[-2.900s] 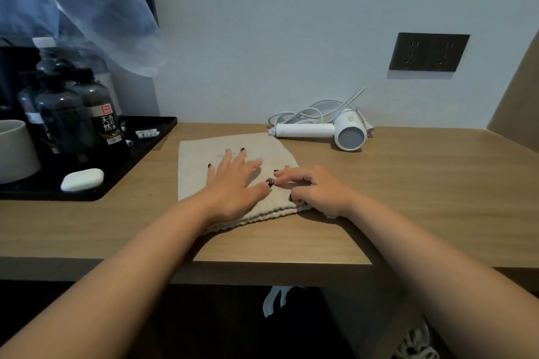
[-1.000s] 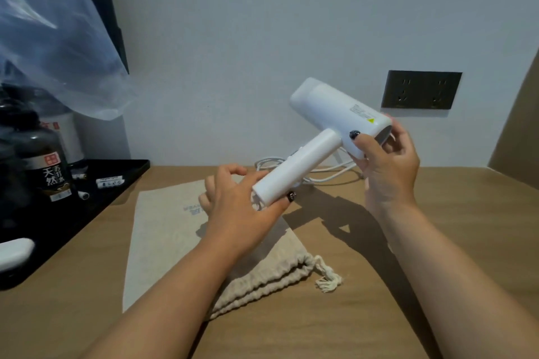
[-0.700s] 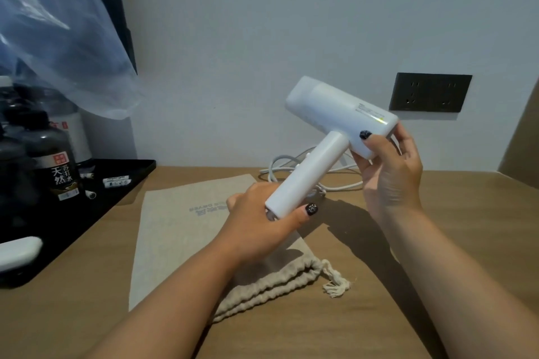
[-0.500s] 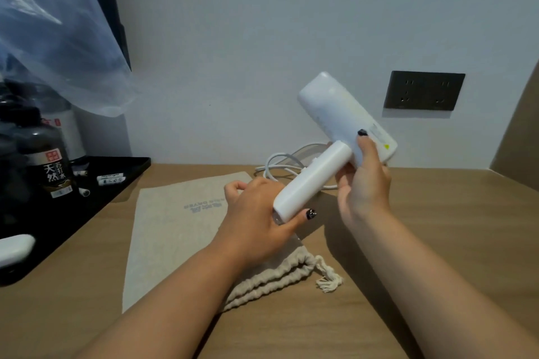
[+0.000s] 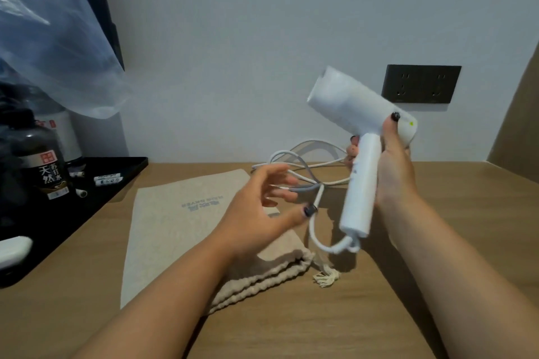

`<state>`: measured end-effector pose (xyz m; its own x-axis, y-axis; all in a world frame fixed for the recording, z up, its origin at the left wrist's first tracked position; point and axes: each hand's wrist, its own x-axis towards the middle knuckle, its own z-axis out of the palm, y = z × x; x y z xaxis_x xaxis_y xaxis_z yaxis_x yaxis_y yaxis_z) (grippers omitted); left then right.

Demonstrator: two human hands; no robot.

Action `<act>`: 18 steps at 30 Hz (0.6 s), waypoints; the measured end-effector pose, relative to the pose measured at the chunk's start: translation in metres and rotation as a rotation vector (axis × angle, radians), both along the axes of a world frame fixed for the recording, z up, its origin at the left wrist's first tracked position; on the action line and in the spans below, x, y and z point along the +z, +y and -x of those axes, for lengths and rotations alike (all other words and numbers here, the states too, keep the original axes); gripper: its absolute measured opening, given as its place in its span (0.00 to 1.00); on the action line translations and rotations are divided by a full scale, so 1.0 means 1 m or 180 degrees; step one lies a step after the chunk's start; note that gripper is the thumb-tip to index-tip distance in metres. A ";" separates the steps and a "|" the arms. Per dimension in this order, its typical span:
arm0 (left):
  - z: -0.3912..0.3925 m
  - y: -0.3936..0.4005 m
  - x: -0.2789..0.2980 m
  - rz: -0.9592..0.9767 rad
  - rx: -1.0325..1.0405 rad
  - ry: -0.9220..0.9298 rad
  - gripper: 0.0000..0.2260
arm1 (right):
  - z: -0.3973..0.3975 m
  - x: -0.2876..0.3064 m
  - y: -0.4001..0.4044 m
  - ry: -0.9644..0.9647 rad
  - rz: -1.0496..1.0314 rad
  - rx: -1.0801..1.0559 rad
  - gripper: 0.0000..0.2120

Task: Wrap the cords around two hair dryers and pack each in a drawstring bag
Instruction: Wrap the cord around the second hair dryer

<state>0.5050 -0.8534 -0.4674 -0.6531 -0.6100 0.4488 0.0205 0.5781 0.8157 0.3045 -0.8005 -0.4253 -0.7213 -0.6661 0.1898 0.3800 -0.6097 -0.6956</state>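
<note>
Hair dryer [image 5: 360,183]: being held above the table [image 5: 437,242], handle pointing down and slightly leftward, barrel aiming up-left.
Right hand [image 5: 392,166]: gripping the handle's upper part, fingers curling round it.
Left hand [image 5: 256,213]: hovering with fingers spread and loose, holding nothing.
Cord [image 5: 315,213]: leaving the handle's foot, looping up just beside the left thumb; left hand is lying nearer.
Drawstring bag [image 5: 186,230]: lying flat under the left arm.
Next, likely: catching the cord for wrapping.

Wooden table [image 5: 437,242]: drawstring bag [image 5: 180,230], black tray [image 5: 96,198].
</note>
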 end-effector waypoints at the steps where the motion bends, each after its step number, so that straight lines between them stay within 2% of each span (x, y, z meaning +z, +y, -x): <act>1: -0.001 -0.004 0.002 -0.0367 -0.0001 0.0343 0.33 | 0.004 0.003 0.005 0.0390 -0.0046 -0.0052 0.20; 3: -0.004 -0.010 0.008 -0.1088 -0.0003 0.0844 0.41 | 0.008 0.004 0.014 0.1192 -0.0223 0.0144 0.18; 5: -0.006 -0.014 0.012 -0.1641 -0.0121 0.1037 0.48 | 0.002 0.005 0.019 0.1661 -0.0346 0.0529 0.23; 8: -0.014 -0.017 0.015 -0.1996 -0.0529 0.0848 0.44 | -0.015 0.009 0.023 0.2154 -0.0375 0.0953 0.25; 10: -0.022 -0.018 0.019 -0.2069 -0.0949 0.0527 0.42 | -0.027 0.011 0.025 0.2579 -0.0421 0.1073 0.25; 12: -0.032 -0.019 0.024 -0.2088 -0.1158 0.0352 0.44 | -0.034 0.011 0.026 0.2943 -0.0404 0.0923 0.27; 14: -0.037 -0.022 0.027 -0.1980 -0.1066 0.0289 0.42 | -0.037 0.010 0.027 0.3163 -0.0400 0.0718 0.29; 16: -0.036 -0.025 0.027 -0.1610 -0.0861 0.0070 0.31 | -0.035 0.007 0.026 0.3333 -0.0422 0.0650 0.32; 18: -0.032 -0.024 0.023 -0.1188 -0.0607 -0.0241 0.27 | -0.033 0.001 0.022 0.3813 -0.0593 0.0449 0.33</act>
